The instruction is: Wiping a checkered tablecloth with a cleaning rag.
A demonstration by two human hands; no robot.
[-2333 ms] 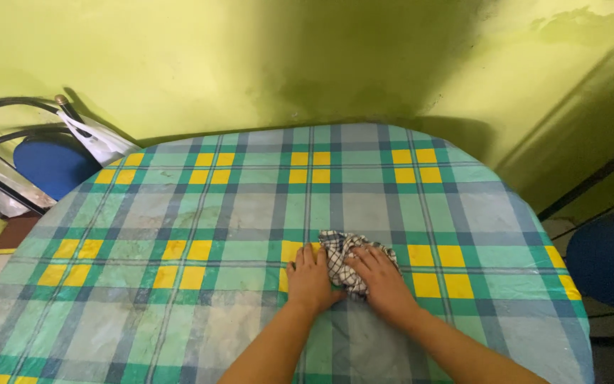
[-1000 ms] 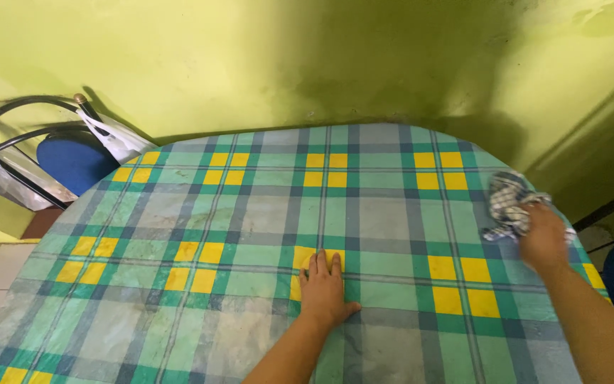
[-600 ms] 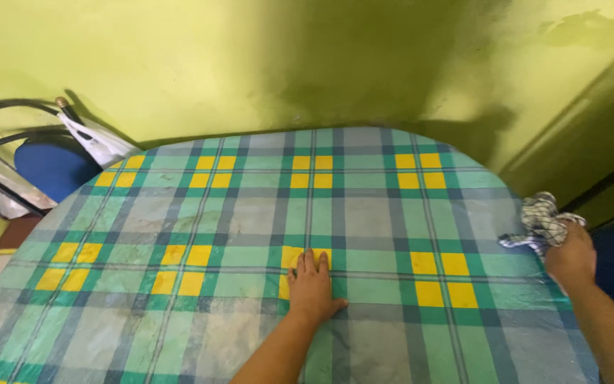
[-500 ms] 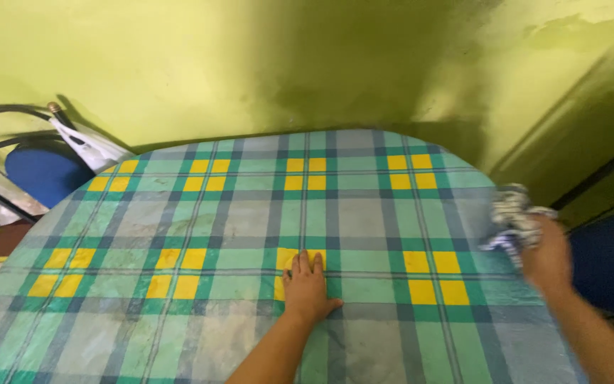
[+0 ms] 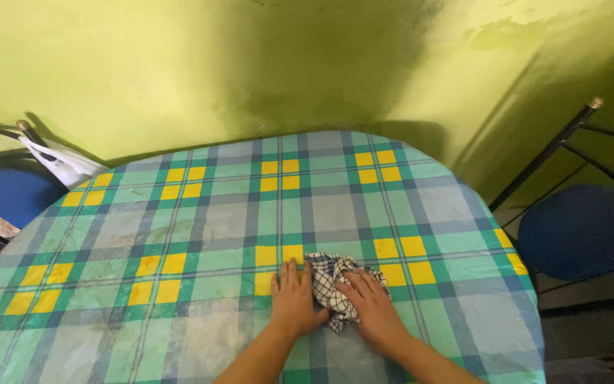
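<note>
Back from the table's right edge, the right hand [image 5: 372,309] now presses the checked cloth [image 5: 334,284] flat at the near middle of the plaid tablecloth [image 5: 200,235], fingers spread over its right side. Just left, the left hand [image 5: 294,302] lies palm down, fingers together, touching the cloth's left edge. One blue chair [image 5: 583,229] stands right of the table; another blue chair [image 5: 10,193] stands far left against the yellow-green wall [image 5: 179,64].

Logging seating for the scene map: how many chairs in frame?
2. One blue-seated chair at the table's far left, partly cut off by the frame, with something white draped on its frame. Another blue-seated chair on the right. The table may hide more.
</note>
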